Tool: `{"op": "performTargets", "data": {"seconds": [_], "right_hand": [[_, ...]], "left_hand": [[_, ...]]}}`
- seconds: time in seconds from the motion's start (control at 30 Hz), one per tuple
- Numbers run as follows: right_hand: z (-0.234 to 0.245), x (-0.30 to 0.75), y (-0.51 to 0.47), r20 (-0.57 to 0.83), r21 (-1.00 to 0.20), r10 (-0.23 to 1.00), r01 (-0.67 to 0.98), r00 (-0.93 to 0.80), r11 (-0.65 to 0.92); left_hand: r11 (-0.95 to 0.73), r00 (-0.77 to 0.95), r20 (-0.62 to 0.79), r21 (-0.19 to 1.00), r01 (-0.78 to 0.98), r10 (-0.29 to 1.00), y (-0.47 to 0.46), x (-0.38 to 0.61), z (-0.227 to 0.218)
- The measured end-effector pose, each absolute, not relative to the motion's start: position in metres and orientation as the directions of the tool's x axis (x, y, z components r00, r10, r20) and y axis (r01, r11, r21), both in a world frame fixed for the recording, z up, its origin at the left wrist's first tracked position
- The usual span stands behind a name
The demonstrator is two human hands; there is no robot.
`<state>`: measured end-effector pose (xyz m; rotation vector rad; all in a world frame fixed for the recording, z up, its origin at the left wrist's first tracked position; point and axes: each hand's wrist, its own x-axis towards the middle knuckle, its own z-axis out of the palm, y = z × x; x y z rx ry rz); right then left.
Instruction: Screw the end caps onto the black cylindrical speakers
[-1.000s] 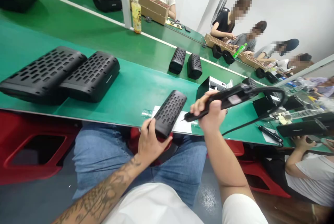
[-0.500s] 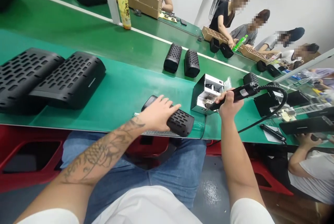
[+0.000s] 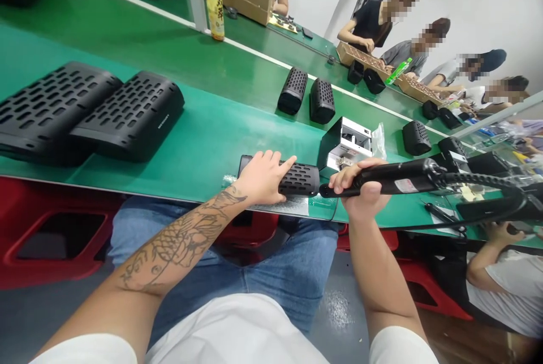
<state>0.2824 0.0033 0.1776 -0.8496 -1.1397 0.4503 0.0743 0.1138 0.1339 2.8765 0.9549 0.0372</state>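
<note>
Across the middle of a black perforated speaker housing lies my left hand, gripping it against the bench near the front edge. My right hand is wrapped round a black electric screwdriver, held almost level. Its tip end is close beside the right end of the housing; whether they touch I cannot tell. A coiled cable runs from the tool's back end to the right. Just behind my right hand stands a small black-and-silver screw feeder.
Two large perforated speakers rest on the green bench at left. Two smaller speakers stand behind the feeder, and a drink bottle by a post. Co-workers sit across the bench and at right. Another black screwdriver lies to the right.
My right hand has brought the screwdriver from the screw feeder down and left to the housing's right end. The housing has turned more level under my left hand. The view has shifted slightly.
</note>
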Motion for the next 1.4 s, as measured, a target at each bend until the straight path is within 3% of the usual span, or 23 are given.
{"op": "performTargets", "data": {"seconds": [0.47,0.6,1.17,1.4], "right_hand": [[0.169,0.276,0.018,0.515,-0.847,0.812,0.020,0.273,0.531],[0.167,0.274,0.019,0.493,-0.859,0.810,0.030,0.318,0.511],[0.161,0.276,0.023,0.493,-0.861,0.838,-0.010,0.232,0.509],[0.156,0.280,0.025,0.458,-0.882,0.864,-0.015,0.208,0.471]], "left_hand": [[-0.785,0.795,-0.075,0.130,0.606,0.601,0.117,0.078,0.136],[-0.793,0.803,-0.097,0.129,0.596,0.588,0.118,0.079,0.137],[-0.783,0.802,-0.093,0.178,0.596,0.589,0.120,0.079,0.137],[-0.795,0.802,-0.108,0.107,0.597,0.588,0.119,0.082,0.141]]}}
